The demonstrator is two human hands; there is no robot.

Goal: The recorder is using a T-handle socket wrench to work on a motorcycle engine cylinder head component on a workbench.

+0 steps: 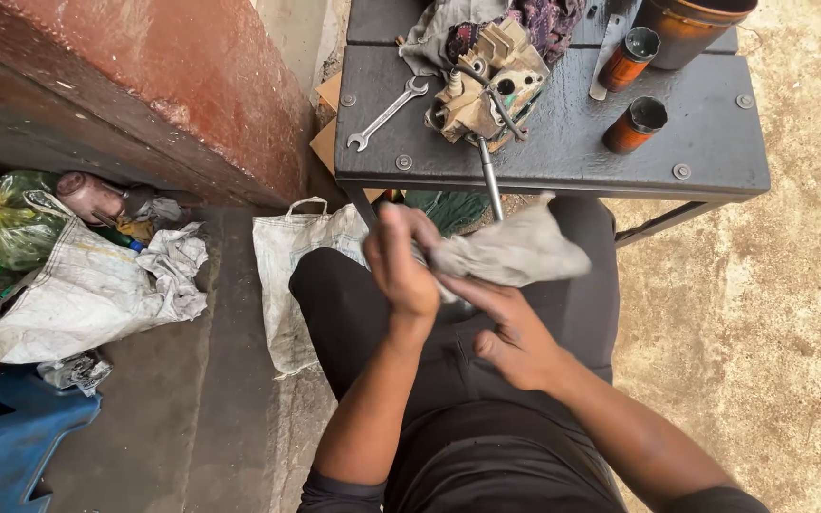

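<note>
Both hands are working one grey rag over the person's lap. The left hand is curling upright with its fingers closed around the rag's near end, and the right hand is lying beneath it, fingers spread and pressing up into the cloth. Whether anything is wrapped inside the rag, the view is not showing.

The rag is looking worn, crumpled and dirty, a pale grey wad bunching out to the right of the hands, just below the edge of the dark bench.

On that bench a grimy metal engine part is sitting with a thin rod sticking out toward the person. A wrench is lying just left of it, and two small orange cans are standing to the right. Another cloth is lying bunched behind the part.

Down on the left, white sacks and a blue stool are resting on the ground beside a red wall.
</note>
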